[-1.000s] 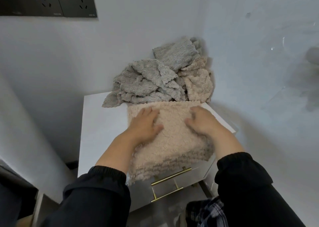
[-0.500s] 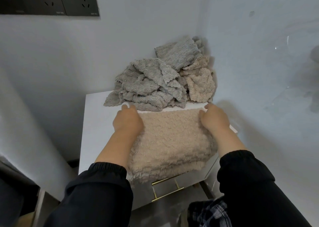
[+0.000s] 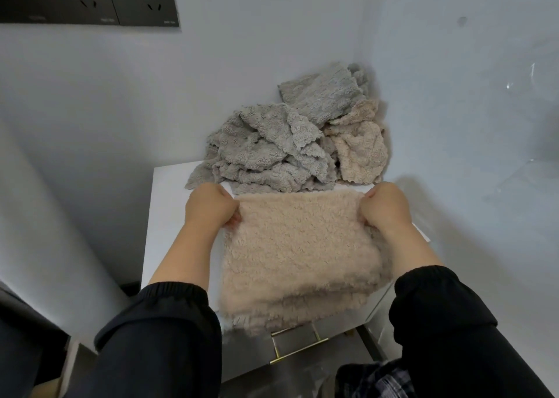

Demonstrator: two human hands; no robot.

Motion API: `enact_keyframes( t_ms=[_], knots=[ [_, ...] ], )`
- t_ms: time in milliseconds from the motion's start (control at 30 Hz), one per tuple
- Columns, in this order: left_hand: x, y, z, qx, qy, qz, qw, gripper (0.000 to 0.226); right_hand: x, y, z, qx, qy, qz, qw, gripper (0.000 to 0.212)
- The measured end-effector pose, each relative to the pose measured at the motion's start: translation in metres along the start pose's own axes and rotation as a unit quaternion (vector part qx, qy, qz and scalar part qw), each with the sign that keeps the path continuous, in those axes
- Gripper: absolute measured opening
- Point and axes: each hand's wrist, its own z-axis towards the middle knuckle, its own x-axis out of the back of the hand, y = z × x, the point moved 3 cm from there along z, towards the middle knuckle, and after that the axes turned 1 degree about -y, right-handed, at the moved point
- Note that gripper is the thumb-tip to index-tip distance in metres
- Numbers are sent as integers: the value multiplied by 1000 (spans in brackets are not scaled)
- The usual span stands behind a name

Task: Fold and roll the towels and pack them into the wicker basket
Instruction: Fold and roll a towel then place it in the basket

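Beige towel (image 3: 299, 252) lies folded just in front of the crumpled towel pile (image 3: 272, 152), left hand (image 3: 210, 205) and right hand (image 3: 385, 207) each pinching a pile-side corner; rolling should begin with corners level and tension equal.

Beige towel (image 3: 298, 246), grey towels (image 3: 266, 152), white cabinet (image 3: 169, 216).

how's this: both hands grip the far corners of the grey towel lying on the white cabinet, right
Not quite. The head view shows the left hand and right hand gripping the far corners of a beige towel, not a grey one, lying on the white cabinet. The grey towels sit crumpled behind it.
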Motion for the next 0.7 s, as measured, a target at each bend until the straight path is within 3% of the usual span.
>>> enact_keyframes(
  t_ms=[67, 133, 267, 400, 467, 567, 700],
  knots=[
    [0, 3, 0, -7, 44, -121, 992, 16, 1, -4, -3, -32, -26, 130, 991, 15],
    [2, 9, 0, -36, 87, -202, 975, 16, 0, -11, -5, -51, -39, 277, 959, 11],
    [18, 31, -3, -89, 148, -339, 925, 13, 6, -26, 2, 2, 14, 407, 913, 12],
    [14, 32, -12, -64, 86, -437, 893, 18, 2, -21, 1, -32, -37, 503, 863, 19],
    [6, 24, -16, -19, 28, -462, 886, 14, -1, -13, -4, -59, -88, 561, 821, 16],
    [0, 12, -14, 77, -19, -507, 858, 11, -1, -5, -10, -92, -129, 600, 784, 28],
    [-2, 3, -24, 101, -29, -475, 874, 5, 2, 5, -22, -155, -99, 613, 768, 26]
  ],
)
